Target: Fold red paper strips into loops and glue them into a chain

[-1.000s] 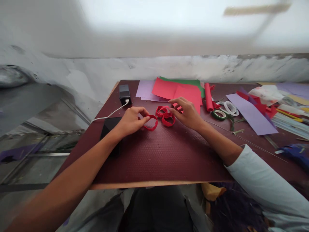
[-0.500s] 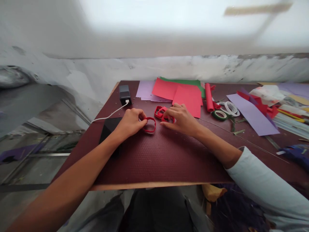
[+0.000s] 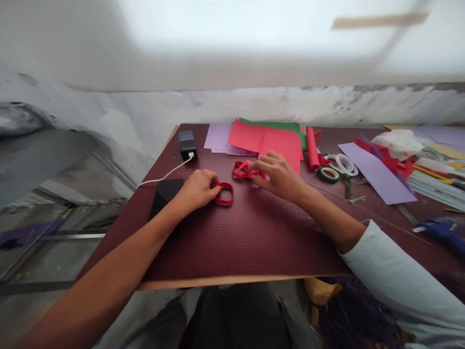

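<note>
My left hand [image 3: 200, 189] pinches the left side of a red paper ring [image 3: 231, 195] between thumb and fingers, low over the dark red tabletop [image 3: 240, 237]. A small group of red paper rings [image 3: 237, 170] lies just beyond, close together. Over the right end of this group is my right hand [image 3: 276, 175], its thumb and fingers apart and slightly curled. Its fingers partly cover the rings there; whether the fingertips touch them is hard to see. Behind the rings are sheets of red paper [image 3: 281, 143].
At the left are a black phone [image 3: 166, 194] and a power bank [image 3: 187, 141] with a white cable [image 3: 163, 177]. Rightward are a red paper roll [image 3: 312, 148], green tape [image 3: 329, 174], white rings [image 3: 343, 165], a purple sheet [image 3: 378, 172] and a blue glue gun [image 3: 443, 232].
My left hand has moved slightly down with the red paper ring. My right hand has shifted slightly right, its thumb uncovering more of the grouped rings. The view has tilted a little.
</note>
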### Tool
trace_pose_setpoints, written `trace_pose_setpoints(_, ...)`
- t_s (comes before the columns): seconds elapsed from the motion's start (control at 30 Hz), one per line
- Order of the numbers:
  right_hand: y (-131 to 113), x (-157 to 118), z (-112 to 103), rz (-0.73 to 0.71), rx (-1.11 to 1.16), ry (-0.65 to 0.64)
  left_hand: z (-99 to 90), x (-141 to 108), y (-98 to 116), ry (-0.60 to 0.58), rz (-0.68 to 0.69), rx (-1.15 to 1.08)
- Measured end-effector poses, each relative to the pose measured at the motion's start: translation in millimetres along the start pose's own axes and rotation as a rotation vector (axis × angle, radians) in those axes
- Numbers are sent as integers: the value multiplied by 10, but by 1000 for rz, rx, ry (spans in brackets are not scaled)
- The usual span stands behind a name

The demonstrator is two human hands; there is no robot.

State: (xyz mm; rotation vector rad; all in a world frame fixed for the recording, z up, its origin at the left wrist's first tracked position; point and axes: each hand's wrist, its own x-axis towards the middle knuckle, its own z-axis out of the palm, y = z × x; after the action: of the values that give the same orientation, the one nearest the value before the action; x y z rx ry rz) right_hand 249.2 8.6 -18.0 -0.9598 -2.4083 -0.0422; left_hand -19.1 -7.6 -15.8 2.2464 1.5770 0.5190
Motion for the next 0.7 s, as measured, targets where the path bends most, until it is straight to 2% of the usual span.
trace_pose_setpoints(0.1, -160, 9, 63, -61, 20, 103, 17, -34, 41, 20, 21, 10)
trace_pose_setpoints(0.27, -362, -6, 202, -88, 118, 66, 14, -127, 213, 111, 112, -17)
trace_pose_setpoints(0.47, -339, -17, 240, 18, 432, 117, 10, -196, 312, 182, 168, -107)
trace_pose_setpoints(0.7, -335, -1, 226, 193, 638, 126, 70, -203, 300, 272, 150, -342)
